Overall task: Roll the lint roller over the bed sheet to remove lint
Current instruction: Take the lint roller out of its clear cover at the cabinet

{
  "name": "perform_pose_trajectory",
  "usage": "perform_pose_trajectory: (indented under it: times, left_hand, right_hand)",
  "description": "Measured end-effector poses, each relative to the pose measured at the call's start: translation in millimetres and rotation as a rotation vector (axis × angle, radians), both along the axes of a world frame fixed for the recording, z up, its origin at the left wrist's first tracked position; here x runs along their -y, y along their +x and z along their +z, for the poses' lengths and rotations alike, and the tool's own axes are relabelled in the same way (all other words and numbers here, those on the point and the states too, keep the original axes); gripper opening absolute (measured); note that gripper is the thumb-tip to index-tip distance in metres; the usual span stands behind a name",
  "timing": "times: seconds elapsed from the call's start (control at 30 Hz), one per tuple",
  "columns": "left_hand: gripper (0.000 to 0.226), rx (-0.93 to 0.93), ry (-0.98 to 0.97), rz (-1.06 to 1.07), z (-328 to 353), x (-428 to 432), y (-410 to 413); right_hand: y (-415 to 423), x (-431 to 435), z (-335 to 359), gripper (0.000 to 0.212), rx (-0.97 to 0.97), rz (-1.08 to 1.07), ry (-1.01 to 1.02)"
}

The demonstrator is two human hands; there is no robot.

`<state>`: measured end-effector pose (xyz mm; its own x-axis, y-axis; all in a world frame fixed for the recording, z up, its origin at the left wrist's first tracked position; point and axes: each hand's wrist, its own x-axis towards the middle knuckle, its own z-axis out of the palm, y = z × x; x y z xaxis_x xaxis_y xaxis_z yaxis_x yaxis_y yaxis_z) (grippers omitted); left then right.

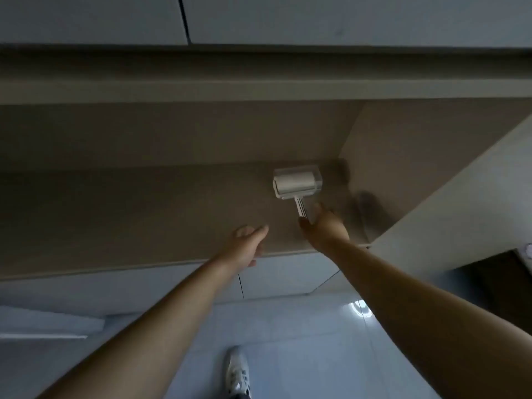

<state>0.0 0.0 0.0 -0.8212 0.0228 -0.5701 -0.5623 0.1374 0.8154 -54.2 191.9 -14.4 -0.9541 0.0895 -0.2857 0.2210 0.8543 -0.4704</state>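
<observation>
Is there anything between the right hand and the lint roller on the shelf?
Nothing visible stands in the way. The right hand is at the end of the handle of the lint roller, which lies on the brown shelf. The left hand hovers to the side, off that path.

One wide head-worn view, forward and down, close over left hand [248, 241], right hand [326, 230] and shelf [138, 214].

Lint roller [295, 182] on shelf [144, 211], right hand [325, 227] at handle, left hand [247, 244] near
</observation>
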Motion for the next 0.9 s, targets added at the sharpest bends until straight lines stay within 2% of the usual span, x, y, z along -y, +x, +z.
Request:
perform_pose_trajectory:
  times: [0.23,0.37,0.5,0.63,0.7,0.77,0.9]
  left_hand:
    - [0.023,0.047,0.009,-0.018,-16,23,-32]
    - [0.019,0.071,0.023,-0.035,-18,24,-39]
    - [0.022,0.082,0.004,-0.035,-20,22,-48]
    - [0.024,0.093,-0.01,-0.005,-18,15,-51]
    - [0.025,0.105,0.001,0.029,-13,9,-53]
    - [0.029,0.115,0.031,0.061,-7,0,-54]
    - [0.051,0.222,0.21,0.063,8,-20,-56]
  right_hand:
    - [-26,27,-22,0.068,0.036,-0.038,0.124]
    - [-26,31,-28,0.071,0.036,0.043,0.242]
    - [-29,28,-33,0.075,0.003,0.058,0.234]
    - [-24,13,-24,0.07,-0.005,0.04,0.156]
    - [-13,-2,-14,0.059,-0.065,0.067,0.118]
    - [-1,-19,-1,0.047,-0.15,0.159,0.132]
    - [27,-52,24,0.043,-0.211,0.376,0.148]
